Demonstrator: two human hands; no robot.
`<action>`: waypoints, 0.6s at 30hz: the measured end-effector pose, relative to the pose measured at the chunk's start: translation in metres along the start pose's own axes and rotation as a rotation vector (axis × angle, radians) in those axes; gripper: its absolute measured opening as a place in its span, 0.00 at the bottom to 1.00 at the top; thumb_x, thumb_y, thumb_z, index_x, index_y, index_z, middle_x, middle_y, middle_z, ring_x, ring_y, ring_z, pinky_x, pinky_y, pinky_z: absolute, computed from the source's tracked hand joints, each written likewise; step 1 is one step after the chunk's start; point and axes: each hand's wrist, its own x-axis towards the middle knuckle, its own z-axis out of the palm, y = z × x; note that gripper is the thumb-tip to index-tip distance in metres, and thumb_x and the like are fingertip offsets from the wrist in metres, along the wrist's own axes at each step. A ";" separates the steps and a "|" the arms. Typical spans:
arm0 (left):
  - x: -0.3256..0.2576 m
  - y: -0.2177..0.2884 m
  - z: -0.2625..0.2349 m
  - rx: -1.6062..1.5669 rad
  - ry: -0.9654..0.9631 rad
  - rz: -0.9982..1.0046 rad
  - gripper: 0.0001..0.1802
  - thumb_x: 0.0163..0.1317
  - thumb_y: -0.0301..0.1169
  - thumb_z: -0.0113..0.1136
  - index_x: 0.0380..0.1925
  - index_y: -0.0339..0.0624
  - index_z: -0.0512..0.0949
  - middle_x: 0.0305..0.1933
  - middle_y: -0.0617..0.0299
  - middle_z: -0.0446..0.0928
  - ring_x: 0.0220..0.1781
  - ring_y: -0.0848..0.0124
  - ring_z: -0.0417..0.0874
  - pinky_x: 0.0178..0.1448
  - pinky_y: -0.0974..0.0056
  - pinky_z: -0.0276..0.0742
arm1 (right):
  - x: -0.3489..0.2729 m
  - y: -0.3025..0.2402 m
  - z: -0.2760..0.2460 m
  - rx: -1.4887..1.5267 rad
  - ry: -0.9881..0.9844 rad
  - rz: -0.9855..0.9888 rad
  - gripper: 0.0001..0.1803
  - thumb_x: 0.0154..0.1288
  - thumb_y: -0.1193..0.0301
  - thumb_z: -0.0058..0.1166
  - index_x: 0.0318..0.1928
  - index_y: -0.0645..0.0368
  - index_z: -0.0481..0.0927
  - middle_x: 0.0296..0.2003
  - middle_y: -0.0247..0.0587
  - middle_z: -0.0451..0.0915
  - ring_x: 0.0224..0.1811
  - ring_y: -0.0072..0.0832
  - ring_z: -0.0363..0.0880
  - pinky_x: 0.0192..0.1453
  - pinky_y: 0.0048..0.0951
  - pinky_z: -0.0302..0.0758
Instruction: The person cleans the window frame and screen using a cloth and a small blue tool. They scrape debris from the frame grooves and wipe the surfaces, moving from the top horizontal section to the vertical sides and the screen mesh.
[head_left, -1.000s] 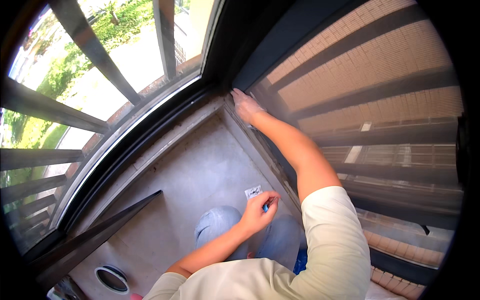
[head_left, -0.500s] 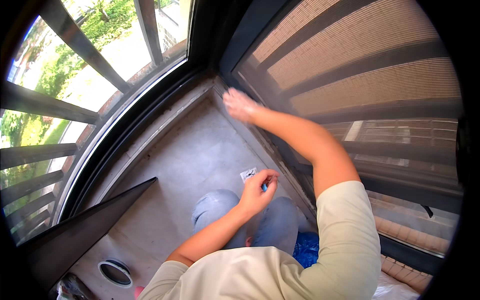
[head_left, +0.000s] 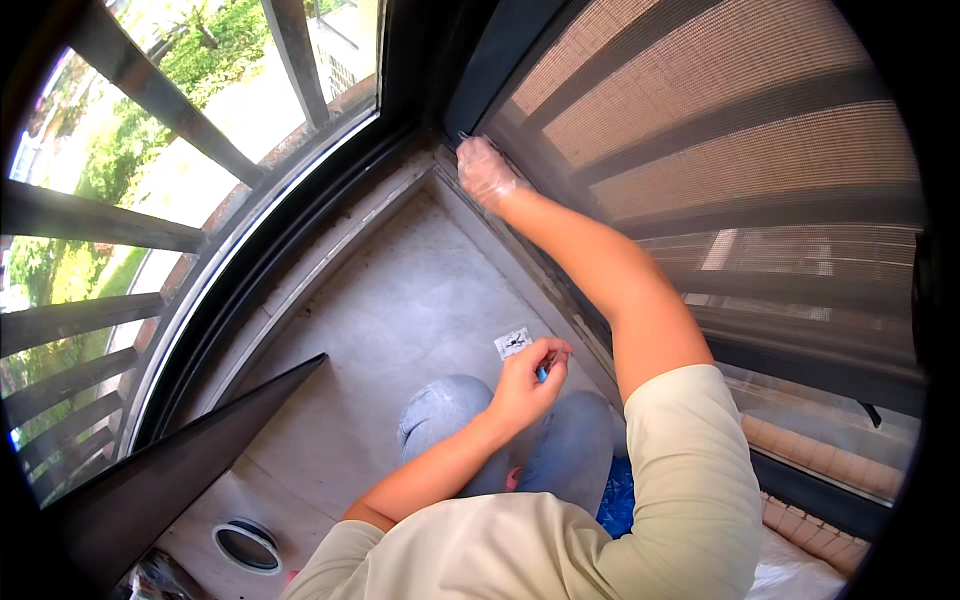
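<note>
My right hand (head_left: 485,172), in a clear thin plastic glove, reaches up to the corner where the dark window frame (head_left: 468,100) meets the sill. Its fingers are curled together against the frame, and what they hold, if anything, is hidden; a small pale loop shows at their tips. My bare left hand (head_left: 528,388) is above my knees, its fingers closed around a small blue thing (head_left: 543,373), mostly covered. Just beyond these fingers shows a small white packet with black print (head_left: 513,343); whether the hand touches it I cannot tell.
A mesh screen (head_left: 700,130) rises on the right, and a barred window (head_left: 150,90) curves along the left. A dark panel edge (head_left: 230,425) juts in at left. An oval white-rimmed opening (head_left: 248,548) is in the grey floor. Blue plastic (head_left: 618,500) lies by my right knee.
My right hand has moved up toward the frame corner and is less blurred. The view has shifted slightly; my left hand keeps its closed pose beside the packet.
</note>
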 end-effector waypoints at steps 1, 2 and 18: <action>0.000 0.000 -0.003 -0.003 0.000 -0.031 0.06 0.61 0.23 0.53 0.37 0.36 0.77 0.22 0.65 0.74 0.25 0.80 0.72 0.30 0.72 0.68 | -0.003 -0.013 0.003 -0.046 -0.031 0.003 0.17 0.58 0.68 0.46 0.42 0.64 0.82 0.43 0.43 0.78 0.51 0.38 0.69 0.52 0.38 0.62; 0.001 0.000 -0.006 -0.007 0.000 -0.061 0.06 0.62 0.23 0.52 0.38 0.36 0.76 0.24 0.66 0.74 0.27 0.80 0.74 0.32 0.73 0.69 | -0.005 -0.021 -0.003 -0.082 -0.037 0.111 0.19 0.59 0.68 0.45 0.46 0.66 0.81 0.47 0.51 0.76 0.54 0.43 0.67 0.55 0.40 0.61; -0.001 -0.002 -0.007 -0.104 0.022 -0.131 0.06 0.62 0.23 0.51 0.38 0.35 0.76 0.25 0.67 0.75 0.27 0.82 0.73 0.31 0.74 0.68 | -0.013 -0.058 0.013 0.640 0.022 0.704 0.13 0.53 0.73 0.49 0.36 0.69 0.80 0.31 0.49 0.77 0.33 0.38 0.76 0.33 0.39 0.69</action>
